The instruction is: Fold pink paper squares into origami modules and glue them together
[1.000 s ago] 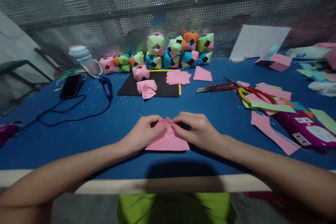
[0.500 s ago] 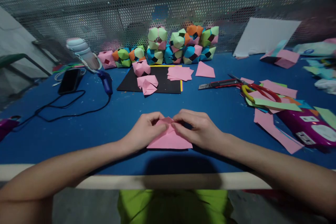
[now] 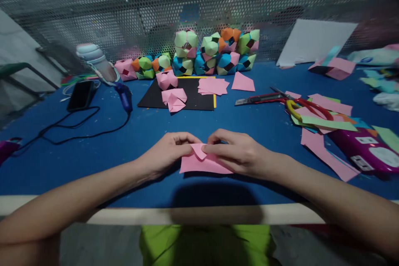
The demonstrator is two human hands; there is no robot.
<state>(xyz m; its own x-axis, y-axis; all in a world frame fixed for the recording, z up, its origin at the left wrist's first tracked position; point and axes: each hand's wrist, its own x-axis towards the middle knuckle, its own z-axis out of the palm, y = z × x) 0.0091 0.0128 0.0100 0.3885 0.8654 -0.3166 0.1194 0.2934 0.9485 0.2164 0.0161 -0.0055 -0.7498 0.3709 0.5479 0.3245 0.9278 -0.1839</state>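
Observation:
A pink sheet of paper [image 3: 204, 165] is held between both hands near the table's front edge. Its top corner is folded down into a small triangular flap pointing toward me. My left hand [image 3: 166, 153] pinches the upper left of the fold, thumb in front and fingers behind. On the other side, my right hand [image 3: 240, 151] grips the upper right, its thumb and fingertips pressed at the flap's edge. Beyond the hands, a folded pink paper piece [image 3: 175, 99] and a pink paper ball [image 3: 167, 80] rest on a black sheet [image 3: 195, 102].
Folded paper balls [image 3: 183, 66] stand stacked along the mesh wall. Pink sheets [image 3: 215, 86] lie on the black sheet. At right are a cutter knife [image 3: 260, 99], scissors [image 3: 311, 106], scraps and a purple power strip [image 3: 368, 149]. A phone [image 3: 81, 95], bottle [image 3: 98, 62] and cables are left.
The paper's top corner, pointing up before, is now bent down toward me as a flap. Both hands have shifted slightly and the paper's lower edge has tilted and moved right.

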